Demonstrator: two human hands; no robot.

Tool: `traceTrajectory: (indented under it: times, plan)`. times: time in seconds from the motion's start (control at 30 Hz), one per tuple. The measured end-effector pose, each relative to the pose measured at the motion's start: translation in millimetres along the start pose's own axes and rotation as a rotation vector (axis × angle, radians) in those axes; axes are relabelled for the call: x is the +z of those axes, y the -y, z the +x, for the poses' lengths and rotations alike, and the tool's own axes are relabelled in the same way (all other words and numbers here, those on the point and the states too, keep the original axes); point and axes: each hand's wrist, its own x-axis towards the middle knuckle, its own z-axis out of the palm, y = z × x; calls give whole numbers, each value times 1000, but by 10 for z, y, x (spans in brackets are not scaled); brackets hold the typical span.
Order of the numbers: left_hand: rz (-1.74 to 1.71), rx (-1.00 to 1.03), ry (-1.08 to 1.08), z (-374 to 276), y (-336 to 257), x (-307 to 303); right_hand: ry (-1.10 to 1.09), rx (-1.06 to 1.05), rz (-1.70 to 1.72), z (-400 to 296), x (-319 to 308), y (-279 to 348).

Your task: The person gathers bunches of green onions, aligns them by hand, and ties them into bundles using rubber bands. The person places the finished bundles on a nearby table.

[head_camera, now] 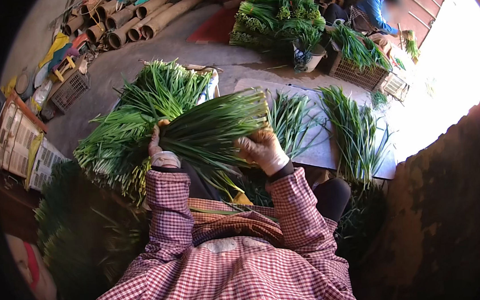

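Both of my hands hold one thick bunch of green leafy stalks, perhaps garlic chives, sideways in front of me. My left hand, gloved at least at the wrist, grips the leafy end. At the pale cut ends, my gloved right hand is closed on the lower edge of the bunch. Behind and left of it a large heap of the same greens rises from a container. Right of my hands, loose greens and a longer pile lie on a pale board.
Clay-like pipes lie at the back left near a plastic crate. A big stack of greens, a white bucket and a loaded crate stand at the back right, near a person in blue. A wall bounds the right.
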Motion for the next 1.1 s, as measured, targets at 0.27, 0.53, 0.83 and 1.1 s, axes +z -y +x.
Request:
traceTrajectory:
  times: [0.27, 0.53, 0.83, 1.1]
  plan:
    - [-160, -59, 520, 396, -248, -583, 282, -267, 426, -724, -491, 178]
    - [-59, -83, 504, -65, -340, -103, 218, -84, -759, -927, -794, -820]
    - [73, -28, 691, -153, -209, 91, 59, -241, 249, -16, -383, 0]
    - [6, -8, 794, -14, -112, 25, 169, 251, 252, -350, -131, -67]
